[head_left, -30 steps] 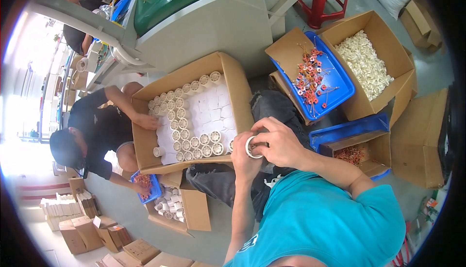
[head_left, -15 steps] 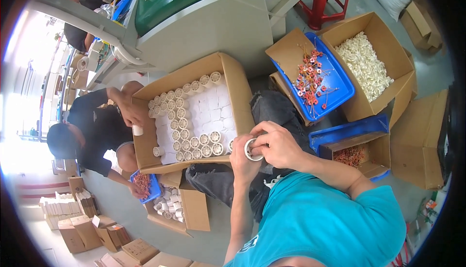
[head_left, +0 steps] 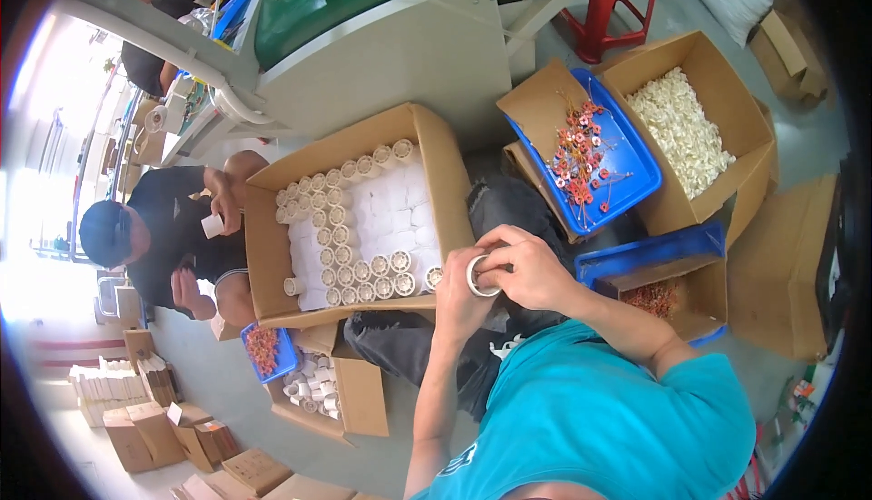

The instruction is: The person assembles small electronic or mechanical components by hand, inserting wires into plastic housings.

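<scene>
My left hand [head_left: 457, 298] is wrapped round a short white plastic cup [head_left: 483, 292], its round opening facing up. Over that opening is my right hand [head_left: 521, 269], thumb and fingers bent together and reaching inside the rim. Whatever the right fingertips pinch is hidden in the cup. Just left of my hands stands a large open carton [head_left: 451, 193]. Rows of similar white cups [head_left: 364, 270] stand in it along the far, left and near sides, on a layer of white sheet.
At right are a blue tray [head_left: 642, 178] of red parts with thin wires, a carton [head_left: 727, 64] of small white pieces and a blue bin [head_left: 649, 259]. At left a co-worker [head_left: 186, 227] holds a white cup near a small blue tray [head_left: 285, 355] and a carton [head_left: 363, 397].
The co-worker's one hand has lifted off the small blue tray, and the other has drawn the white cup back from the carton. My hands keep their hold, shifting only slightly.
</scene>
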### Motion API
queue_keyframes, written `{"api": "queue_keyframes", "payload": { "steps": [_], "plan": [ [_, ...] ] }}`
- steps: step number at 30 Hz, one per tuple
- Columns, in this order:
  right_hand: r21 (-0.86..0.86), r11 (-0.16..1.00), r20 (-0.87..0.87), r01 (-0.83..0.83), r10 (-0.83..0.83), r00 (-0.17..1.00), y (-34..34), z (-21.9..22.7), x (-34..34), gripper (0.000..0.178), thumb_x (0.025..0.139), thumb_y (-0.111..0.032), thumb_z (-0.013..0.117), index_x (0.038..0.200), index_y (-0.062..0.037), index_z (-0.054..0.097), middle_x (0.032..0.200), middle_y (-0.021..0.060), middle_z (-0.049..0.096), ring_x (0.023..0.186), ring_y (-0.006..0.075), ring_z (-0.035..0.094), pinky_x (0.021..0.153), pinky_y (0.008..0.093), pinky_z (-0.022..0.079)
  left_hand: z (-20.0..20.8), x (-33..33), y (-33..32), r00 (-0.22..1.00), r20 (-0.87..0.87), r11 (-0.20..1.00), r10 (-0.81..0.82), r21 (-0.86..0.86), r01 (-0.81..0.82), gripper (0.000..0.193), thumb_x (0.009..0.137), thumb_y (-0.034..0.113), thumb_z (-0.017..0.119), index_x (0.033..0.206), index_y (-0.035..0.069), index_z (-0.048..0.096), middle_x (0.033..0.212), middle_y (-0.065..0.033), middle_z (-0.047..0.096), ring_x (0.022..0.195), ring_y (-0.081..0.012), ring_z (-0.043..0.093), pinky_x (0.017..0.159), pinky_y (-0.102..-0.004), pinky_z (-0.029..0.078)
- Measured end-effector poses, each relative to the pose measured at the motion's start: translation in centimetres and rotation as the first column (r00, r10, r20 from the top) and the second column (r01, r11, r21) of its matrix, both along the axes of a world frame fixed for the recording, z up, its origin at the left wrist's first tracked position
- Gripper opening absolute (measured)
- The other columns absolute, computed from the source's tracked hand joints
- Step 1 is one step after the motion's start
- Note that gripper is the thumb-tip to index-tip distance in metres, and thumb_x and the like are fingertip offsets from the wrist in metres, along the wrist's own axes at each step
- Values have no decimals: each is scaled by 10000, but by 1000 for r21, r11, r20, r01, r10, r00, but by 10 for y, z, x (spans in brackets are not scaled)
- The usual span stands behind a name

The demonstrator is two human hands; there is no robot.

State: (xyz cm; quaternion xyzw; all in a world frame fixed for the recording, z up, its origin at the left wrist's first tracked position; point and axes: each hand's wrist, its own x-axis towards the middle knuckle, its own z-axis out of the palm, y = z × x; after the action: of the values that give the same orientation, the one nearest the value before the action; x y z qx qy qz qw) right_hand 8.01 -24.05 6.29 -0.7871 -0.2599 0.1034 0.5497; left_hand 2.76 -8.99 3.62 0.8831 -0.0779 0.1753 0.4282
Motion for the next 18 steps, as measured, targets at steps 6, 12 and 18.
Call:
{"api": "queue_keyframes", "payload": {
  "steps": [6,12,18],
  "plan": [
    [169,964,-106,205,-189,976,-33,-5,25,280,772,1,752,1050,-12,724,1119,116,650,922,170,638,749,256,527,20,56,41,994,78,986,76,142,-87,568,655,126,873,1102,27,536,1098,-163,609,1000,-366,595,888,-438,481],
    [-179,810,42,559,-561,827,-103,-71,69,249,787,-63,702,1029,-16,728,1050,166,676,990,314,643,887,361,495,75,189,143,929,292,971,230,2,-241,679,681,152,872,1245,15,518,1140,-159,606,1032,-291,591,897,-397,477],
    [-486,587,220,648,-635,741,-168,-143,73,274,748,-60,724,1015,2,724,1108,243,636,1074,391,593,973,423,455,138,338,208,785,495,899,372,18,-437,678,744,232,826,1305,32,502,1153,-182,601,982,-346,628,853,-425,500]
  ]
}}
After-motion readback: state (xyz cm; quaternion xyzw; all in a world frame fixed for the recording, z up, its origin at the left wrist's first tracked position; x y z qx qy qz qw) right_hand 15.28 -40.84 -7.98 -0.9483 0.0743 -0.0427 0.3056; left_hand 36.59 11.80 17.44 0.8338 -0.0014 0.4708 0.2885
